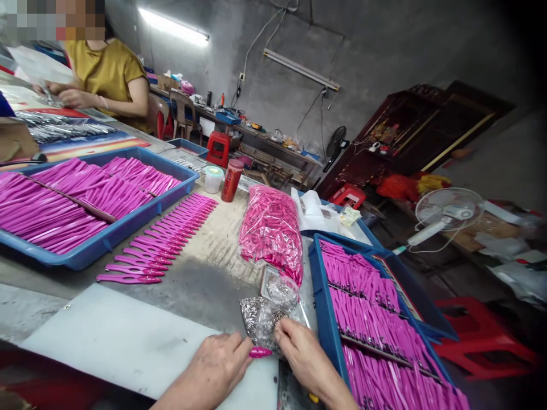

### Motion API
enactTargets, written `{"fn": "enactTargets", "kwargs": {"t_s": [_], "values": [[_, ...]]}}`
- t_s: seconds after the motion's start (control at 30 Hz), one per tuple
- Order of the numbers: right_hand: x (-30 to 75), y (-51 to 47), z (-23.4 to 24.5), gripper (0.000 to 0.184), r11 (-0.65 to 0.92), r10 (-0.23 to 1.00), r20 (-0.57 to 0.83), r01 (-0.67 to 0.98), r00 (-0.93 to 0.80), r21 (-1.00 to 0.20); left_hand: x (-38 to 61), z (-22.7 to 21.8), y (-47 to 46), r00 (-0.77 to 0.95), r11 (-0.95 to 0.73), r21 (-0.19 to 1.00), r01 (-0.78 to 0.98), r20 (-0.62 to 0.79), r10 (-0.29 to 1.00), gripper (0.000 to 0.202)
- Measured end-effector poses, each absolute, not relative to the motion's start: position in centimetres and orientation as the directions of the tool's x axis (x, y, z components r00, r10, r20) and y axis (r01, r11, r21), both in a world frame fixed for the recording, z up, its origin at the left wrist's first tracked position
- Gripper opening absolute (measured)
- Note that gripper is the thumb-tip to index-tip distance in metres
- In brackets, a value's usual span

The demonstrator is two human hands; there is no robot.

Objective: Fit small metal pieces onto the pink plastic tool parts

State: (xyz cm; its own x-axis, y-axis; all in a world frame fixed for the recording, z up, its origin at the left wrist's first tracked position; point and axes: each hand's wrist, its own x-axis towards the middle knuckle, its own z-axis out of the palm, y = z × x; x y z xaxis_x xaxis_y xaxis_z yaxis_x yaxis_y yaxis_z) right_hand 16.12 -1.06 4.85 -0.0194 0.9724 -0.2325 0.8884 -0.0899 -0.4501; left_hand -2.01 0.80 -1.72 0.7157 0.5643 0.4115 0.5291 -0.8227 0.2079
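Note:
My left hand (222,360) rests over the front edge of a white board (128,336). Its fingers are closed on a slim pink plastic piece (260,352), whose glossy pointed end sticks out to the right. My right hand (301,348) reaches to a clear plastic bag (267,322) of small metal parts, thumb and fingers pressed together at its side. What those fingertips hold, if anything, is hidden. Just behind stands a big clear bag of glossy pink pieces (271,225). To the left, a row of long pink pieces (158,242) lies on the table.
A blue tray (92,253) of pink pieces stands left, another blue tray (337,341) right. A red cylinder (232,181) and a lidded tub (212,181) stand behind the row. Across the table a person in a yellow top (109,68) handles small items. A white fan (448,213) is at right.

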Motion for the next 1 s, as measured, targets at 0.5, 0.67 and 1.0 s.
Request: {"fn": "enactTargets", "kwargs": {"t_s": [0.5,0.67,1.0], "values": [[13.9,-2.1,4.0,0.023,-0.029,0.957,-0.276,0.916,-0.09,-0.4,-1.8,-2.4,0.6,0.735,-0.819,0.166,0.549,0.37,0.568,0.008],[13.7,-2.1,3.8,0.023,-0.046,0.957,-0.284,0.933,-0.061,-0.356,-1.9,-2.4,0.4,0.741,-0.823,0.138,0.551,0.372,0.558,0.008],[13.2,-2.0,3.0,0.025,-0.129,0.956,-0.29,0.946,0.04,-0.296,-1.7,-3.1,0.5,0.754,-0.832,0.128,0.54,0.366,0.546,0.01]]}}
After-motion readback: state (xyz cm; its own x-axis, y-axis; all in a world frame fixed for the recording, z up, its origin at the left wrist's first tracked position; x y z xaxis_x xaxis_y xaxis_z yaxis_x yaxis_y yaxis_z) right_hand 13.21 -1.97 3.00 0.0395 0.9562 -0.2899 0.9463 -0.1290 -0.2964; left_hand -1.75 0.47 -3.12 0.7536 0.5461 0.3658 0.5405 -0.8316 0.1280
